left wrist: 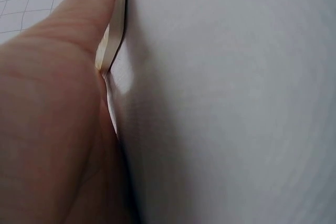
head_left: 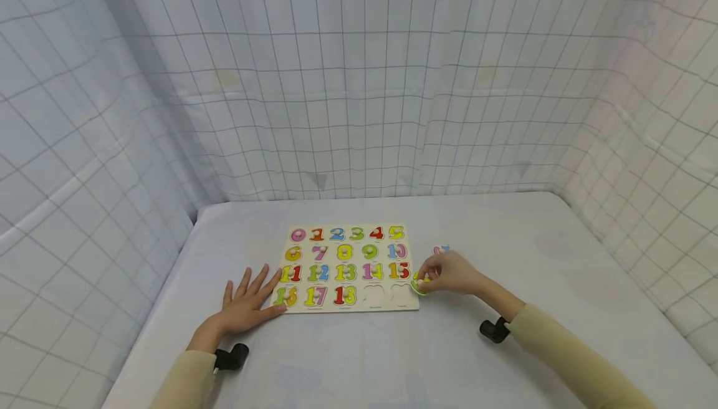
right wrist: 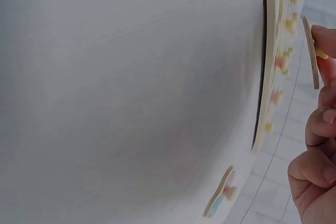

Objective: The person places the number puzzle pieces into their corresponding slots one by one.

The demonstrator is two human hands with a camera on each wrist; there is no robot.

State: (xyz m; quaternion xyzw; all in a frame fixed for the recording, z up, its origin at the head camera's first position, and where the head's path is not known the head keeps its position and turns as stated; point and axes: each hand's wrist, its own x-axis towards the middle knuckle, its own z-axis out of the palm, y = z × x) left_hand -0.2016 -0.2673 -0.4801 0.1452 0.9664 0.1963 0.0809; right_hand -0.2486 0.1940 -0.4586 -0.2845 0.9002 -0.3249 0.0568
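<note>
The left hand (head_left: 247, 306) is lying flat on the white table (head_left: 505, 359) with its fingers spread straight, the fingertips touching the near-left corner of the number puzzle board (head_left: 348, 267); in the left wrist view the thumb (left wrist: 86, 17) is pressing against the board's pale wooden edge (left wrist: 116, 24). The board is showing coloured numerals in rows, 0 to 5 at the far side, down to 18 in the nearest row, each piece carrying a small peg. Two cut-outs at the right end of the nearest row are standing empty (head_left: 387, 294). Just beyond the board's near-right corner, the right hand (head_left: 451, 274) is pinching a yellow-green number piece (head_left: 420, 283) between thumb and curled fingers, holding it off the table beside the board; its numeral is hidden by the fingers. A pink and blue number piece (head_left: 441, 250) is lying on the table just behind that hand.
</note>
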